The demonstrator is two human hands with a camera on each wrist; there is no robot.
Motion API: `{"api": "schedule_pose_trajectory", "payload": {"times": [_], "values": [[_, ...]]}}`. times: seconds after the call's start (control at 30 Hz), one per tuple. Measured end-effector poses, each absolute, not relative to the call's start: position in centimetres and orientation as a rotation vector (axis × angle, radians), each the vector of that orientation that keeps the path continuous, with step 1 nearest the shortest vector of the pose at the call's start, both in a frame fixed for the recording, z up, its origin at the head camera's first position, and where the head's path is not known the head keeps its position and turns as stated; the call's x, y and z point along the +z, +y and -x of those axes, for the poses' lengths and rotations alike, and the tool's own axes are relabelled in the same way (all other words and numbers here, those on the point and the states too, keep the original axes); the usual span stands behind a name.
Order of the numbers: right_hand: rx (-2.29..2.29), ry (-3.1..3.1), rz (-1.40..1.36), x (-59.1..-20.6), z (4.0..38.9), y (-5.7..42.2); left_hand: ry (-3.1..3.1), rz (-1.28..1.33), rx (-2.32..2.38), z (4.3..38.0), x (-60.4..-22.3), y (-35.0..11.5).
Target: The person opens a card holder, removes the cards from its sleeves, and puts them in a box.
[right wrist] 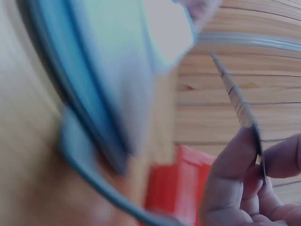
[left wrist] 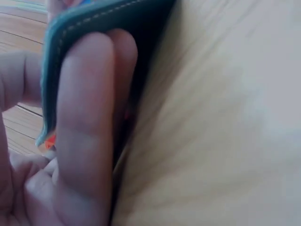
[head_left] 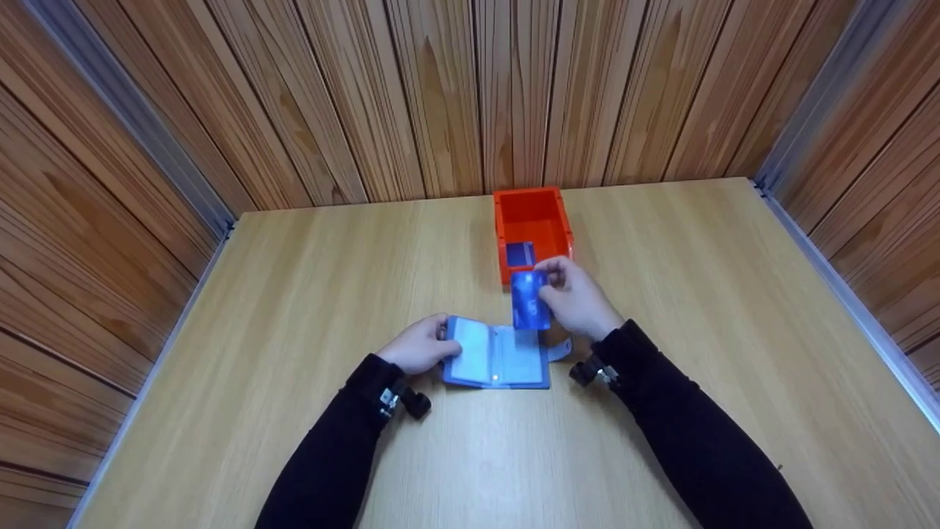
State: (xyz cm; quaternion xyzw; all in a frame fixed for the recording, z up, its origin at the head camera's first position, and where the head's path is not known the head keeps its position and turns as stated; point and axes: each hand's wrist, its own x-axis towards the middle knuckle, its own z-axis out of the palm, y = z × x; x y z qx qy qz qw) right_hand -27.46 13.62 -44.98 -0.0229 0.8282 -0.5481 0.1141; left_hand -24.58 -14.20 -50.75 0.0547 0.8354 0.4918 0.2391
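A blue card holder (head_left: 517, 360) lies open on the table, its pale clear sleeves facing up and its strap (head_left: 559, 350) sticking out to the right. My left hand (head_left: 420, 345) grips its left cover, thumb on top of the sleeves; in the left wrist view, fingers (left wrist: 87, 117) lie under the stitched cover (left wrist: 49, 75). Between thumb and fingers, my right hand (head_left: 580, 297) pinches a blue card (head_left: 529, 301) above the holder's top right edge. In the right wrist view the card (right wrist: 235, 99) is seen edge-on, apart from the holder (right wrist: 108, 70).
Behind the card stands an orange-red bin (head_left: 532, 198), with another dark blue card (head_left: 520, 254) inside near its front. The wooden tabletop (head_left: 330, 272) meets plank-patterned walls (head_left: 455, 95) at the back and sides.
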Motion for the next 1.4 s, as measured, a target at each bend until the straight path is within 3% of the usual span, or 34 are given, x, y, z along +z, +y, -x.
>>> {"api": "schedule_pose_trajectory", "payload": {"times": [0.37,0.67,1.0,1.4], "values": [[-1.470,2.777,0.066,-40.0,33.4,13.9,2.179,-0.162,1.513,24.7,-51.4,-14.3],[-1.118,2.899,0.071,-40.8,37.4,12.5,2.213,-0.198,1.469,24.7,-51.2,-14.3],[-0.927,2.870,0.058,-43.9,38.5,10.9,2.255,-0.163,1.447,24.6,-51.2,-14.2],[-0.837,2.859,0.153,-44.9,37.2,10.8,2.253,-0.207,1.486,24.6,-51.4,-14.0]]}}
